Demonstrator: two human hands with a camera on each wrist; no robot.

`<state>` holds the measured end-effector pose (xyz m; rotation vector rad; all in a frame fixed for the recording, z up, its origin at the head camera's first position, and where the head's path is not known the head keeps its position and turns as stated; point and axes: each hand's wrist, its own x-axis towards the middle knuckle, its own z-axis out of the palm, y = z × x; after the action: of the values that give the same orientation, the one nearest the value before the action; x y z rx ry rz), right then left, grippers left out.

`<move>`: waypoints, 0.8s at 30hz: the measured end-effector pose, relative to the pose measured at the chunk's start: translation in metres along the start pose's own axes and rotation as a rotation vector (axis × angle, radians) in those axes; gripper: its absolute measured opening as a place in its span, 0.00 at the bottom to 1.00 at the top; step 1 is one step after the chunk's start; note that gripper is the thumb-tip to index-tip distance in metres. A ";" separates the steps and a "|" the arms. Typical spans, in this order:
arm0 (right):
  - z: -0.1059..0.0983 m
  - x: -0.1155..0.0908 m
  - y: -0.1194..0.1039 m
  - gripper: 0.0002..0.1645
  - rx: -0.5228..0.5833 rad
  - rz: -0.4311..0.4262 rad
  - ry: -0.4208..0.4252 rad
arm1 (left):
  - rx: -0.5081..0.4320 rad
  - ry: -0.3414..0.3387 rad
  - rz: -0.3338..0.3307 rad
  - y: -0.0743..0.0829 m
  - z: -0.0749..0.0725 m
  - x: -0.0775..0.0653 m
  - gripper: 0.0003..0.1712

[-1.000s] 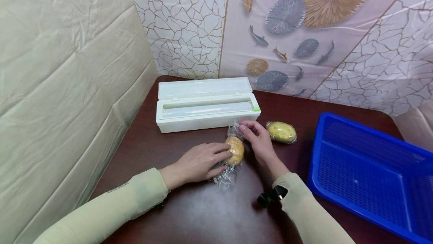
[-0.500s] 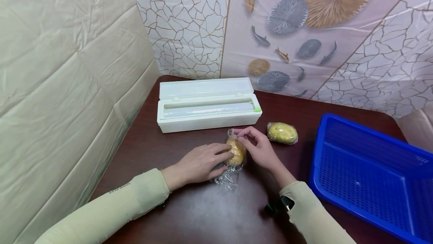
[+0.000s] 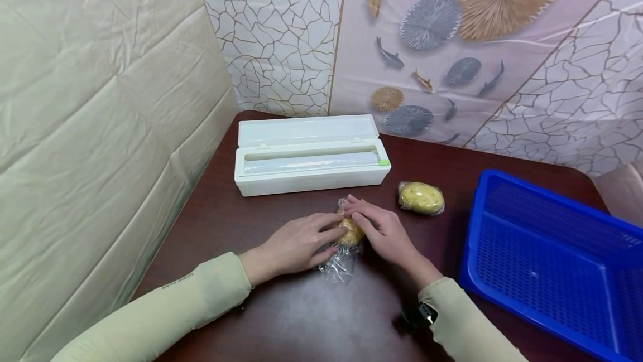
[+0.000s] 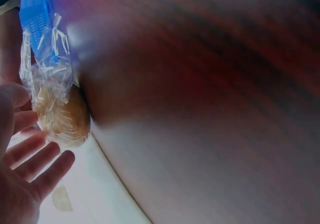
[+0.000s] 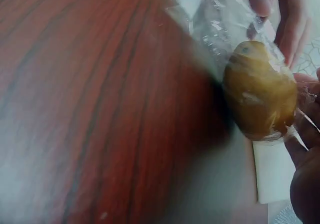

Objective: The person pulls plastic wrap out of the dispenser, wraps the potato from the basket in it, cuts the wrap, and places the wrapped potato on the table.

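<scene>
A potato wrapped in cling film lies on the dark table between the hands, partly hidden by their fingers in the head view. My left hand rests its extended fingers on the potato's left side. From the right, my right hand lays its fingers over the far end, where the film is folded in. Loose, crumpled cling film spreads from the near end. In the right wrist view the potato shows through its clear film; the left wrist view has the left hand beside it.
A white cling film box stands behind the hands, lid raised, with a film roll and a green slider. Another wrapped potato lies to the right of the right hand. Further right is a blue plastic basket. Fabric-covered walls enclose the table.
My right hand has brought the far-end film toward me and down over the potato, its fingers now lying across that end. The left hand has stayed on the potato.
</scene>
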<state>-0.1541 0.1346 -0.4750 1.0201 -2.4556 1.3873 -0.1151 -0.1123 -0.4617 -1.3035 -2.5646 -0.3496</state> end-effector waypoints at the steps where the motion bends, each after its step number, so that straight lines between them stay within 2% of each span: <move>1: 0.000 -0.001 0.000 0.12 -0.020 -0.019 0.006 | 0.000 0.007 0.000 0.000 0.000 0.000 0.24; 4: -0.001 -0.002 -0.001 0.11 -0.048 -0.041 0.037 | -0.004 0.018 0.000 0.000 0.001 0.000 0.23; 6: -0.003 -0.001 -0.003 0.11 -0.050 -0.021 0.063 | -0.009 0.021 0.001 0.000 0.002 0.000 0.23; 8: -0.005 0.001 -0.004 0.16 -0.051 0.020 0.060 | -0.010 0.020 0.001 0.000 0.003 -0.001 0.24; 11: -0.004 0.002 -0.002 0.25 -0.079 0.095 -0.025 | -0.009 0.017 0.001 0.000 0.004 -0.001 0.25; 12: 0.001 -0.001 0.014 0.28 -0.083 0.085 -0.070 | -0.006 0.014 0.000 0.000 0.005 -0.001 0.25; 14: 0.004 -0.002 0.017 0.32 -0.101 0.101 -0.154 | -0.005 0.010 -0.002 0.000 0.005 -0.001 0.26; 18: 0.008 -0.007 0.021 0.32 -0.126 0.089 -0.232 | 0.001 -0.002 -0.008 0.002 0.004 -0.001 0.27; 19: 0.005 -0.005 0.007 0.31 -0.145 0.107 -0.241 | 0.003 -0.004 -0.009 0.003 0.004 -0.001 0.27; 24: 0.005 -0.004 0.008 0.30 -0.189 0.088 -0.288 | 0.026 -0.012 -0.013 0.003 0.003 0.000 0.27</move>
<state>-0.1546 0.1354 -0.4848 1.1496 -2.8034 1.0659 -0.1127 -0.1095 -0.4646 -1.2848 -2.5795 -0.3102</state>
